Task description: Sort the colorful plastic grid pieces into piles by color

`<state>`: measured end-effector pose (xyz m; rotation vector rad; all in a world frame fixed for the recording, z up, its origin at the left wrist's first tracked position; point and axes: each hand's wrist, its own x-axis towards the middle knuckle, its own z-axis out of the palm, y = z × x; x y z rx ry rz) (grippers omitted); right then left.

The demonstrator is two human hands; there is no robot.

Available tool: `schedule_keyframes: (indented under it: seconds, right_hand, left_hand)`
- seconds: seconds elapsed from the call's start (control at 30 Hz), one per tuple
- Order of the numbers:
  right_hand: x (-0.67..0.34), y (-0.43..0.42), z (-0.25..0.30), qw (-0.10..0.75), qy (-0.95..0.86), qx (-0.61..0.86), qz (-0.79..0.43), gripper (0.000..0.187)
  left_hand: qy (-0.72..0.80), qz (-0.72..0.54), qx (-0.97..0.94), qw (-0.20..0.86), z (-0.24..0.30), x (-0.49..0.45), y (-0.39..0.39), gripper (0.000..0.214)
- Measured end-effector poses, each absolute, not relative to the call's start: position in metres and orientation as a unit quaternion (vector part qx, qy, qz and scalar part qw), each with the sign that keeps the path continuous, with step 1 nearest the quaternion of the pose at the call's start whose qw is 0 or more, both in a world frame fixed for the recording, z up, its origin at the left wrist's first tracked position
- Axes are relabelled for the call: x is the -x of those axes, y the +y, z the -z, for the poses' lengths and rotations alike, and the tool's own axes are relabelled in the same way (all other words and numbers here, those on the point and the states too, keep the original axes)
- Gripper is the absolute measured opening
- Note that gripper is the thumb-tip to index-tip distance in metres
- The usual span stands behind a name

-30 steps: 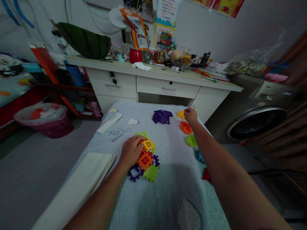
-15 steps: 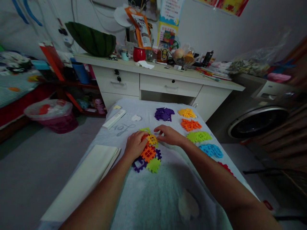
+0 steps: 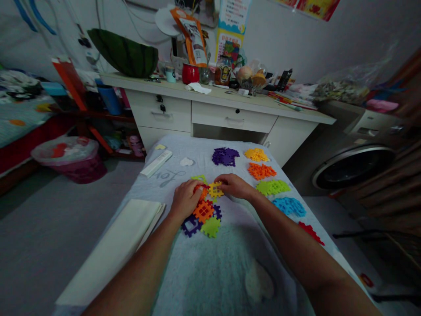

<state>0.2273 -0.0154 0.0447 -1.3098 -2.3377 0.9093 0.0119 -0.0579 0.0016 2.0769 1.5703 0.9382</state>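
A cluster of joined plastic tiles in orange, purple, green and red lies mid-table on a pale blue towel. My left hand rests curled on the cluster's left side, fingers pressing a red tile. My right hand pinches a yellow tile at the cluster's top edge. Sorted piles sit to the right: purple, yellow, orange, green, blue and red.
A folded cream cloth lies at the towel's left edge, a white remote-like bar further back. Behind stands a cluttered white desk with half a watermelon. A washing machine stands right, a pink bin left.
My right hand came back from the far yellow pile to the cluster and now pinches a yellow tile there. The left hand stayed on the cluster.
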Motion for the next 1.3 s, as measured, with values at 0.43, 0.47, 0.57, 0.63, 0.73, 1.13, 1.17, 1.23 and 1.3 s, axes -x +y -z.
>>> schedule_keyframes:
  seconds: [0.43, 0.47, 0.57, 0.63, 0.73, 1.13, 1.17, 1.23, 1.3]
  right_hand:
    - [-0.33, 0.073, -0.055, 0.398, -0.588, 0.665, -0.23, 0.01]
    - [-0.338, 0.08, -0.056, 0.404, -0.571, 0.685, -0.205, 0.009]
    - [-0.36, 0.099, -0.058, 0.39, -0.529, 0.74, -0.141, 0.013]
    - [-0.373, 0.108, -0.057, 0.364, -0.519, 0.768, -0.097, 0.017]
    - [-0.386, 0.116, -0.051, 0.316, -0.517, 0.794, -0.055, 0.021]
    - [-0.389, 0.124, -0.034, 0.27, -0.515, 0.81, -0.072, 0.023]
    - [-0.388, 0.124, -0.034, 0.272, -0.514, 0.811, -0.071, 0.026]
    - [-0.387, 0.123, -0.036, 0.275, -0.515, 0.809, -0.068, 0.03]
    - [-0.387, 0.12, -0.04, 0.279, -0.521, 0.804, -0.063, 0.032]
  left_hand:
    - [0.556, -0.319, -0.745, 0.183, 0.002, -0.011, -0.057, 0.028]
    - [0.555, -0.32, -0.746, 0.183, 0.001, -0.011, -0.058, 0.028]
    - [0.556, -0.318, -0.745, 0.186, 0.0, -0.011, -0.058, 0.028]
    - [0.557, -0.317, -0.744, 0.186, 0.0, -0.011, -0.058, 0.028]
    - [0.558, -0.321, -0.743, 0.185, 0.002, -0.011, -0.057, 0.028]
    - [0.56, -0.324, -0.738, 0.192, -0.002, -0.012, -0.059, 0.027]
    - [0.56, -0.324, -0.738, 0.191, -0.002, -0.012, -0.059, 0.027]
    - [0.557, -0.323, -0.741, 0.191, -0.001, -0.011, -0.059, 0.027]
    - [0.556, -0.321, -0.743, 0.191, -0.001, -0.011, -0.059, 0.027]
